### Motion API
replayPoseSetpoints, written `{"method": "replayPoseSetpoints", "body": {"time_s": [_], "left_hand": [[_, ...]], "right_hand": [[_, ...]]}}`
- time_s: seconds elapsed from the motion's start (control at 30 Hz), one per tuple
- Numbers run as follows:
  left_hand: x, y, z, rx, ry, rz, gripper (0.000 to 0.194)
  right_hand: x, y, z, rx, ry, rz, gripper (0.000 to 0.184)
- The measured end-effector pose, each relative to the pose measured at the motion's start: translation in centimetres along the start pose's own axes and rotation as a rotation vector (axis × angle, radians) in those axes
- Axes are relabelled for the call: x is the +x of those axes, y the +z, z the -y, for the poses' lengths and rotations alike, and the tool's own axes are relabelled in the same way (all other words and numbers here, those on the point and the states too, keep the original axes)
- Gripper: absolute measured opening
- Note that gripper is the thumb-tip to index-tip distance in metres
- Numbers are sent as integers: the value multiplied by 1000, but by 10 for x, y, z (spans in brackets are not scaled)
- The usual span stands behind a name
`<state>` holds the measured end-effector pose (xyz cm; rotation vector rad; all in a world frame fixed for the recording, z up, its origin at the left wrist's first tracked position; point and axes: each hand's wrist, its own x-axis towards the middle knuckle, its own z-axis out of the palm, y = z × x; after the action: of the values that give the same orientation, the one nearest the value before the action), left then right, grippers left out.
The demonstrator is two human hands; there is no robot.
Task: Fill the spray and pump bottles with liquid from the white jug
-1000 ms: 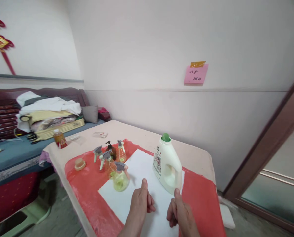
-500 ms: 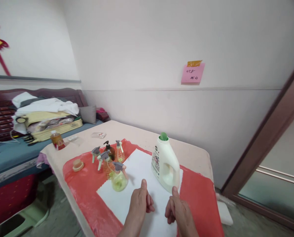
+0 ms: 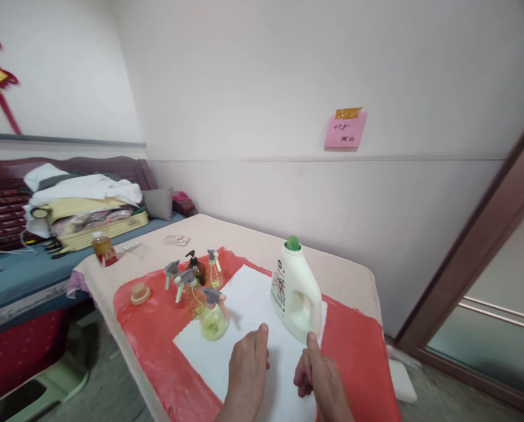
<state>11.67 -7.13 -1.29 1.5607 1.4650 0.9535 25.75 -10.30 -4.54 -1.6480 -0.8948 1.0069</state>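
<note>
My left hand [image 3: 248,364] hovers over the front of the white sheet [image 3: 248,287], thumb up, back turned to me and fingers mostly hidden, curled in. My right hand [image 3: 318,375] is to its right, thumb up and fingers curled; nothing shows in either hand. Just beyond the right thumb stands a pale laundry detergent jug [image 3: 292,293], upright, with a green spout [image 3: 293,244] in its uncapped neck. Left of the jug, a round yellow-green spray bottle [image 3: 213,322] is nearest my left hand. Behind it are an orange spray bottle [image 3: 194,296] and a brown pump bottle [image 3: 196,269].
A clear orange spray bottle [image 3: 215,274] stands at the back of the group. A peach-coloured lid [image 3: 140,293] lies on the red sheet [image 3: 156,328]. A drink bottle [image 3: 104,249] stands at the table's left edge. Wall [image 3: 253,187] borders the table's far side.
My left hand has turned so its back faces me more and its fingers are more hidden. My right hand keeps its pose. The view shifted slightly; the bottles and jug stay in place.
</note>
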Motion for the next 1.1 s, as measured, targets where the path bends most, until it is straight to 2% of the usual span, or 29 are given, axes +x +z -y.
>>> {"method": "replayPoseSetpoints", "body": {"time_s": [0.23, 0.57, 0.87, 1.1], "left_hand": [[2, 2, 2, 8, -1, 3, 62], [2, 2, 3, 1, 5, 13, 62], [1, 3, 4, -9, -2, 27, 60], [-1, 3, 2, -11, 20, 43, 59]], "right_hand": [[-4, -1, 8, 57, 31, 31, 78], [-5, -1, 11, -12, 56, 39, 81], [-6, -2, 12, -52, 44, 32, 78], [-12, -3, 15, -9, -36, 40, 76]]}}
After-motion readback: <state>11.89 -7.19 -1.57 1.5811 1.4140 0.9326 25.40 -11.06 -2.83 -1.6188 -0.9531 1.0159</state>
